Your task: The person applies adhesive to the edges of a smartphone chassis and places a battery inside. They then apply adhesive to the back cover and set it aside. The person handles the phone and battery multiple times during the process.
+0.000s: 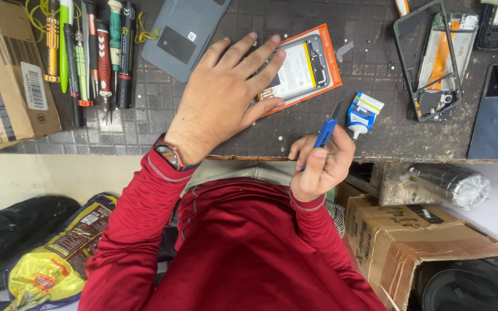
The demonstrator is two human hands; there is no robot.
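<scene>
In the head view, we are seeing the left hand (pixel 226 92) lying flat, fingers spread and released, pressing down on an opened phone (pixel 301 69) with an orange frame and a pale battery showing. The phone is lying on the dark bench (pixel 231 132) at about one o'clock from the hand's middle, and the fingertips are touching its near end. A watch (pixel 168 152) is sitting on the left wrist, just above a red sleeve (pixel 139 213).

The right hand (pixel 321 164) is sitting at about five o'clock from the phone, at the bench's near edge. Its fingers are clenched around a blue tool (pixel 325 131), whose dark tip is pointing toward one o'clock, close to the phone's lower right corner but not touching it. Just beside the tip, at three o'clock, a small glue tube (pixel 363 115) in blue and white is lying on the bench.

At ten o'clock from the left hand, a grey phone back (pixel 183 34) is resting flat. Further toward nine o'clock, a row of screwdrivers (pixel 96 52) is lying side by side, and a cardboard box (pixel 7 75) is standing past them. At two o'clock from the right hand, well apart, a stripped phone frame (pixel 430 57) is lying with its insides showing, and a dark blue cover (pixel 497 109) is lying beside it. Below the bench, at four o'clock, a second carton (pixel 422 242) is standing.
</scene>
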